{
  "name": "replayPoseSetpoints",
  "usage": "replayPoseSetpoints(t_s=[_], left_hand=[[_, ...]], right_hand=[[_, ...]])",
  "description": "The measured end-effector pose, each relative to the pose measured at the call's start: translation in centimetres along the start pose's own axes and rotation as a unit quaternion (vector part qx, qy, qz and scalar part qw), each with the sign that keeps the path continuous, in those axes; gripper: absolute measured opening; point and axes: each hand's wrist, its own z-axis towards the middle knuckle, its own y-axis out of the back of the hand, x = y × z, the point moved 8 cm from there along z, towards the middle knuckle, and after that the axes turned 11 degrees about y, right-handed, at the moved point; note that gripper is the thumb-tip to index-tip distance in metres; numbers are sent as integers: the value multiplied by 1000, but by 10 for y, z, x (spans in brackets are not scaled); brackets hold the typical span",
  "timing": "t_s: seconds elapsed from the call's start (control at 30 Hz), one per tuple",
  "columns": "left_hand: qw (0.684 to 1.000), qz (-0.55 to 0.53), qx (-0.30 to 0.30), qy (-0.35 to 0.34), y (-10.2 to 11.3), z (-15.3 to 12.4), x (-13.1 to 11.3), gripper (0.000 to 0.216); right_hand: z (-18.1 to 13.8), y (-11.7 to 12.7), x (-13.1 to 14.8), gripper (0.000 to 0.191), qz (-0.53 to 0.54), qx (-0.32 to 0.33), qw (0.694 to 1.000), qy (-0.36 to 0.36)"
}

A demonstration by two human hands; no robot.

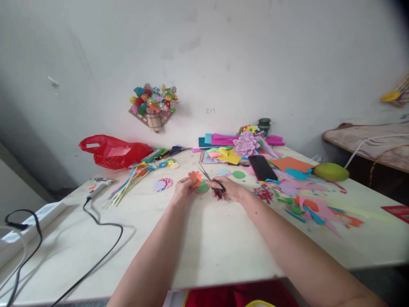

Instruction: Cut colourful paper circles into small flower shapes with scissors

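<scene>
Pinched in the fingers of my left hand (184, 189) is an orange flower cut-out (195, 178) with rounded petals. A green round piece (202, 187) shows just under it, between my hands; whether it is held or lies on the table I cannot tell. My right hand (226, 189) grips black-handled scissors (218, 187), fingers in the loops. Their blades point up and to the left, parted, close to the flower but apart from it. Beyond my right hand lie a green leaf shape (238, 175) and a pale blue cut-out (223, 172).
On the right are a phone (262, 168), coloured scraps (319, 211) and a green-yellow oval object (331, 172). Stacked flower cut-outs (163, 184), thin sticks (129, 185), a red plastic bag (116, 151), a corded glue gun (99, 187) and a power strip (35, 226) stand left.
</scene>
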Motion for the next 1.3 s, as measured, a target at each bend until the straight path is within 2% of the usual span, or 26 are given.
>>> replayPoseSetpoints(t_s=[0.3,0.73,1.3], left_hand=[[1000,-5,-11,16,2,1,2,8],[1000,-3,-4,23,3,4,4,8],[1000,0,2,27,-1,2,5,7]], right_hand=[[-4,-5,-1,35,-41,45,998,-23],[-5,-3,1,34,-89,38,995,-25],[-4,-4,-1,33,-87,32,995,-24]])
